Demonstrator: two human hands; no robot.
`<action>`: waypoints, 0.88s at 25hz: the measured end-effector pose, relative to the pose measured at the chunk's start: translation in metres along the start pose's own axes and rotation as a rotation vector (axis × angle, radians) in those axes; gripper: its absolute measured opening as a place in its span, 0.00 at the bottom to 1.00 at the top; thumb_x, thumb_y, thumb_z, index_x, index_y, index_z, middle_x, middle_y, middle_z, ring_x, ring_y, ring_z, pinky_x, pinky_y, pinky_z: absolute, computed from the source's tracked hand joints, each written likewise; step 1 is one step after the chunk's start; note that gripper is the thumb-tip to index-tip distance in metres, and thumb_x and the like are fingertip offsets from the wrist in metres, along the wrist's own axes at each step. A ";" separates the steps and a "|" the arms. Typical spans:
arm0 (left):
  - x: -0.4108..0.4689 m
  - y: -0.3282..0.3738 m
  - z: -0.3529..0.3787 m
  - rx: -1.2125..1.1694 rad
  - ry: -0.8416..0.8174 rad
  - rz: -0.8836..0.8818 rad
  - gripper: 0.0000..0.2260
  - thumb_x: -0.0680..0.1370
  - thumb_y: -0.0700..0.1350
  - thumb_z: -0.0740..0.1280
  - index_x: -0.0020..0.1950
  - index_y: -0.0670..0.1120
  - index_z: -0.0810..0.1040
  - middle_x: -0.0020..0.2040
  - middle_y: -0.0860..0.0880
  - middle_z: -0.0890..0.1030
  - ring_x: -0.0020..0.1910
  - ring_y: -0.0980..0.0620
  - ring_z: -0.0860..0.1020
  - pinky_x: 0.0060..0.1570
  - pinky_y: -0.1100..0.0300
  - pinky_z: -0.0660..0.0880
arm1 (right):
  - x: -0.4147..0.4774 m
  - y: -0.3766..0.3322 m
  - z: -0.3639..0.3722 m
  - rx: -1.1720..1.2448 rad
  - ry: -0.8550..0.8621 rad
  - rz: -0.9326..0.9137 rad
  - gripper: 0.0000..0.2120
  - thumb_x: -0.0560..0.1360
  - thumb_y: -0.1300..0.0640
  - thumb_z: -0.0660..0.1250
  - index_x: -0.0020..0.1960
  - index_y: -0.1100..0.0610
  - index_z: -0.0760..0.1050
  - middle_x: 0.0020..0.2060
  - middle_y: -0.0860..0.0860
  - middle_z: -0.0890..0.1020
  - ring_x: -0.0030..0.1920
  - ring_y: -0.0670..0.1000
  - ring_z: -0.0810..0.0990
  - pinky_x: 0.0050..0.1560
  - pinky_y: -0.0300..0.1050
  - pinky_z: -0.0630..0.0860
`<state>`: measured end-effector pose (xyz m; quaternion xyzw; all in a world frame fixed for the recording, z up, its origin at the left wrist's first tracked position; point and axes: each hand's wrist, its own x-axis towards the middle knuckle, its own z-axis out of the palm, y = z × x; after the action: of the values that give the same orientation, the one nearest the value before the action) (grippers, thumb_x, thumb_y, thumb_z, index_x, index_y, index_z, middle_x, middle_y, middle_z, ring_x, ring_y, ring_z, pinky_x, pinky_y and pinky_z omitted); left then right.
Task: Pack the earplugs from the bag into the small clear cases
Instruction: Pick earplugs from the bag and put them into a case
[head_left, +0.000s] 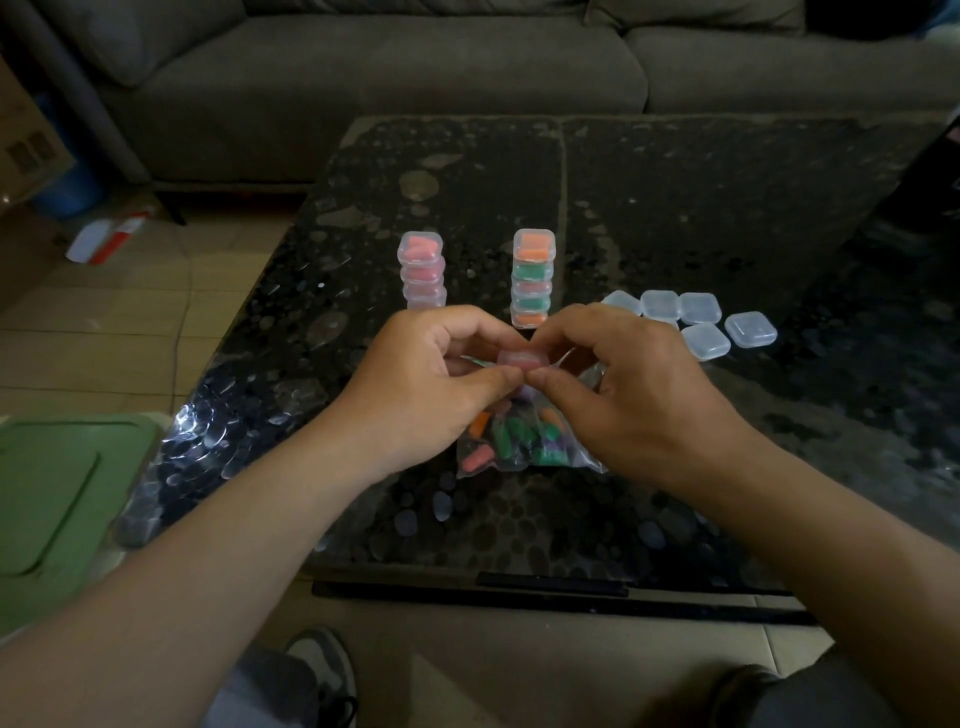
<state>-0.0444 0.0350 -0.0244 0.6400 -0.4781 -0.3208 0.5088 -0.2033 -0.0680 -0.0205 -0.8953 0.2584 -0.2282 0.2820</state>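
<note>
A small clear case (522, 360) with pink earplugs inside is held above the table between both hands. My left hand (426, 379) pinches its left side and my right hand (623, 384) pinches its right side, thumbs meeting at the front. Below them lies the clear bag (519, 441) of orange, green, pink and purple earplugs. Behind my hands stand two stacks of filled cases: a pink stack (422, 270) on the left and an orange-and-green stack (533, 278) in the middle. Several empty clear cases (701, 325) lie flat at the right.
The dark pebbled glass table (675, 208) runs to a grey sofa (415, 78) at the back. A green lid (57, 493) sits at the left by the table's corner. Tiled floor and a shoe (322, 670) show below the near edge.
</note>
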 end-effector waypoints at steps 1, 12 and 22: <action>0.000 0.000 0.000 0.002 0.004 -0.003 0.11 0.77 0.30 0.72 0.50 0.46 0.85 0.47 0.47 0.88 0.45 0.49 0.88 0.48 0.54 0.85 | 0.000 0.000 0.000 -0.003 -0.001 0.003 0.05 0.76 0.56 0.72 0.51 0.50 0.80 0.44 0.43 0.80 0.45 0.43 0.79 0.44 0.41 0.79; 0.004 0.008 -0.006 -0.011 0.199 -0.010 0.14 0.76 0.34 0.74 0.54 0.52 0.83 0.48 0.48 0.87 0.49 0.52 0.87 0.52 0.50 0.84 | 0.004 -0.009 0.000 -0.009 0.202 0.046 0.09 0.76 0.52 0.70 0.56 0.49 0.81 0.46 0.47 0.81 0.46 0.44 0.80 0.48 0.46 0.81; 0.009 0.024 -0.031 -0.067 0.404 0.116 0.18 0.78 0.30 0.69 0.60 0.51 0.76 0.57 0.52 0.85 0.56 0.58 0.84 0.50 0.65 0.81 | 0.034 -0.038 0.015 0.352 0.140 0.010 0.24 0.77 0.64 0.66 0.69 0.46 0.70 0.53 0.32 0.75 0.54 0.29 0.76 0.54 0.29 0.75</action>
<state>-0.0207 0.0365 0.0082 0.6455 -0.3914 -0.1721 0.6329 -0.1565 -0.0554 0.0017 -0.8128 0.2377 -0.3305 0.4167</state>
